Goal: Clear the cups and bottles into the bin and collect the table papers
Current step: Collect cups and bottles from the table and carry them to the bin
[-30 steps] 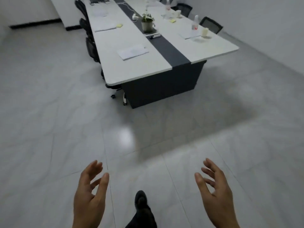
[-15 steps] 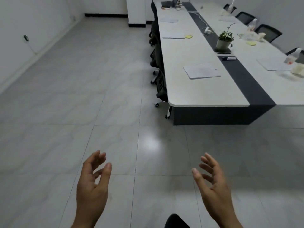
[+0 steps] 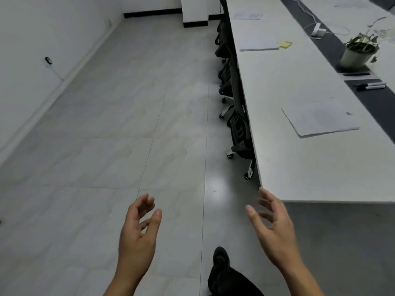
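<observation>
A long white table (image 3: pixel 299 167) with a dark centre strip fills the right side. On it lie a near sheet of paper (image 3: pixel 320 121), a second sheet (image 3: pixel 257 44) with a yellow sticky note (image 3: pixel 285 44) beside it, and a far sheet (image 3: pixel 248 16). No cup, bottle or bin is in view. My left hand (image 3: pixel 139 229) hangs over the floor with relaxed fingers, empty. My right hand (image 3: pixel 273 227) is spread and empty, its fingertips just short of the table's near left corner.
Black office chairs (image 3: pixel 237 124) are tucked along the table's left edge. A potted plant (image 3: pixel 359 50), two markers (image 3: pixel 370 86) and a white cable adapter (image 3: pixel 318 30) sit by the centre strip. Grey tiled floor stretches left to the wall. My black shoe (image 3: pixel 221 259) is below.
The view has moved closer to the table and turned left, so the table's right half with cups and bottles has left the frame. Both hands stay open and empty.
</observation>
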The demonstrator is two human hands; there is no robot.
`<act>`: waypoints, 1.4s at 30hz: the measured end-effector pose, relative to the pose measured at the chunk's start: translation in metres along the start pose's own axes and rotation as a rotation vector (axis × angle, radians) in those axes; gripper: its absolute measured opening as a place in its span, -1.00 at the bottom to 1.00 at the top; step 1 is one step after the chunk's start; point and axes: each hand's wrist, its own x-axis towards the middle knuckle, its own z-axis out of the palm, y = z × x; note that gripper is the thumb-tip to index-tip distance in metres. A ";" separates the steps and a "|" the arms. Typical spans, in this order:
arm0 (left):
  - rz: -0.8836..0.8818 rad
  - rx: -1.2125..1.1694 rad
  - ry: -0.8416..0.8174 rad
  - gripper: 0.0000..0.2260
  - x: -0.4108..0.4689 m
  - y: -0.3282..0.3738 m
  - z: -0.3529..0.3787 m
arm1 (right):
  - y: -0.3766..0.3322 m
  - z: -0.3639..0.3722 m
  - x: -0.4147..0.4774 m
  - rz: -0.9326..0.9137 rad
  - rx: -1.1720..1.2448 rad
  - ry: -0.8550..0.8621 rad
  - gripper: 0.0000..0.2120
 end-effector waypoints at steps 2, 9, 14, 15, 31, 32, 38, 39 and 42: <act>0.002 -0.003 0.023 -0.66 0.054 0.017 0.005 | -0.029 0.018 0.061 -0.053 -0.030 -0.050 -0.39; -0.031 -0.052 0.111 -0.64 0.228 0.028 0.027 | -0.084 0.104 0.241 -0.115 -0.087 -0.170 -0.46; -0.051 -0.056 0.076 -0.63 0.395 0.017 0.051 | -0.103 0.185 0.381 -0.094 -0.103 -0.182 -0.51; -0.055 -0.057 0.054 -0.64 0.431 0.021 0.055 | -0.111 0.198 0.409 -0.085 -0.101 -0.175 -0.52; 0.024 0.037 -0.247 -0.66 0.910 0.109 0.235 | -0.152 0.288 0.823 0.120 0.046 0.154 -0.51; 0.028 0.037 -0.246 -0.66 0.940 0.117 0.253 | -0.152 0.291 0.862 0.102 0.039 0.151 -0.51; 0.067 0.021 -0.227 -0.65 1.101 0.188 0.330 | -0.204 0.289 1.070 0.024 0.009 0.101 -0.47; 0.065 0.010 -0.223 -0.65 1.123 0.197 0.340 | -0.213 0.290 1.098 0.013 0.012 0.090 -0.47; 0.052 -0.005 -0.201 -0.65 1.190 0.212 0.370 | -0.230 0.297 1.180 0.000 0.024 0.075 -0.45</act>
